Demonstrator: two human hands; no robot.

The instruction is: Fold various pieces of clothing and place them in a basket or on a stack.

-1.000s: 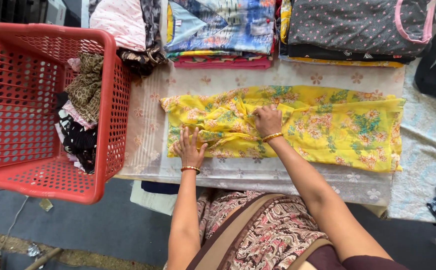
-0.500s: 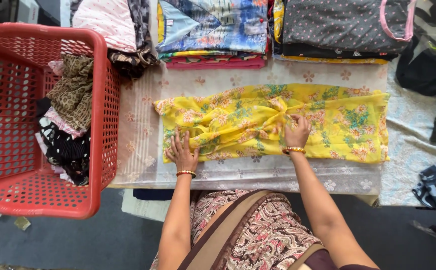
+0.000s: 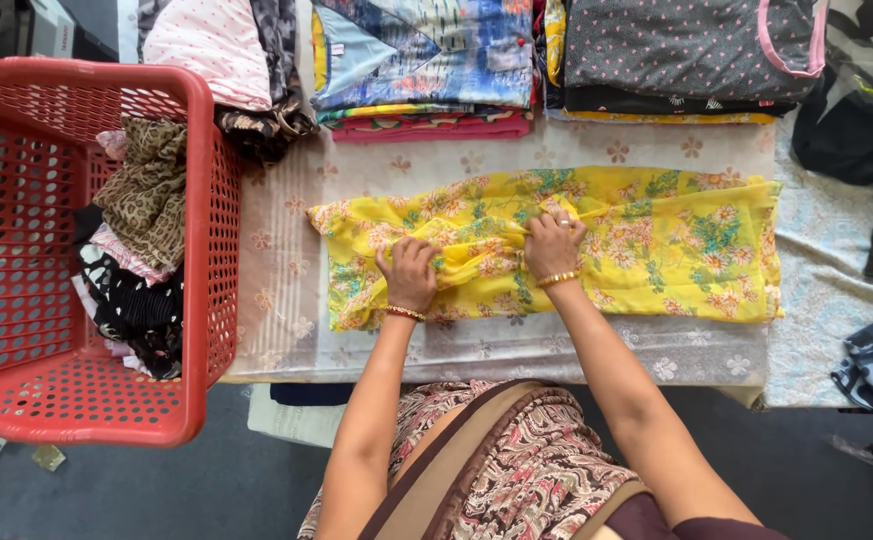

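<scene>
Since half a second ago the left hand [image 3: 409,272] has moved in from the cloth's near left edge toward the middle, and both hands now bunch the fabric where before they lay flat on it. Nearest the person, the left hand's grip is closed on a gathered fold of the yellow floral garment [image 3: 656,245], fingers curled into it. Just beside it, a little farther out, the right hand [image 3: 554,243] pinches a raised ridge of the same cloth, its grip also closed on fabric. The garment lies spread lengthwise on the bench [image 3: 286,330], which is covered by a pale flowered cloth; most of the garment stretches flat to the right of both hands, with a shorter part left of the left hand. To the left, a red plastic basket [image 3: 196,250] holds crumpled clothes. Along the far edge of the bench sit folded stacks: a blue patterned stack [image 3: 426,55] and a grey dotted stack [image 3: 676,50].
</scene>
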